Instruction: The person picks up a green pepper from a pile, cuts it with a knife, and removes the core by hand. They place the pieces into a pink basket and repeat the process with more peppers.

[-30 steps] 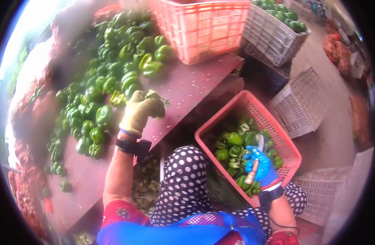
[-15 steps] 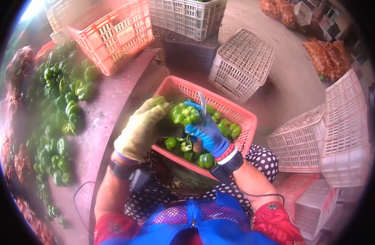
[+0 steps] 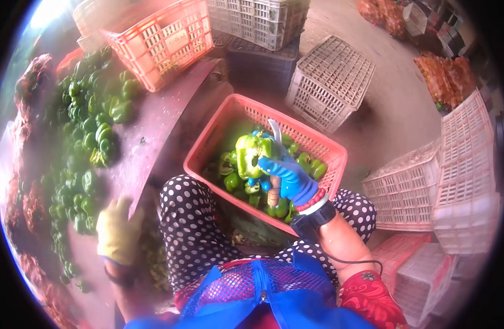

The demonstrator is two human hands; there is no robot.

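My right hand (image 3: 292,178), in a blue glove, is closed around a knife with a curved blade (image 3: 276,131) pointing up and a wooden handle (image 3: 273,193). The same hand also holds a green bell pepper (image 3: 253,157) with a dark hole in its side. Both are above a pink crate (image 3: 323,147) with several green peppers (image 3: 231,181) in it. My left hand (image 3: 119,233), in a yellow glove, is at the edge of the table on the left. It is somewhat blurred, with fingers stretched out and apart, and nothing shows in it.
Many green peppers (image 3: 79,192) lie along the table (image 3: 153,131) at left. An orange crate (image 3: 167,46) stands at its far end. Upturned grey crates (image 3: 331,82) and stacked pale crates (image 3: 405,186) are ahead and to the right. Orange net sacks (image 3: 446,79) lie farther back.
My left hand has left the pepper above the crate and moved left and down to the table's edge. My right hand keeps the knife and pepper, and the pepper's turned side shows a hole.
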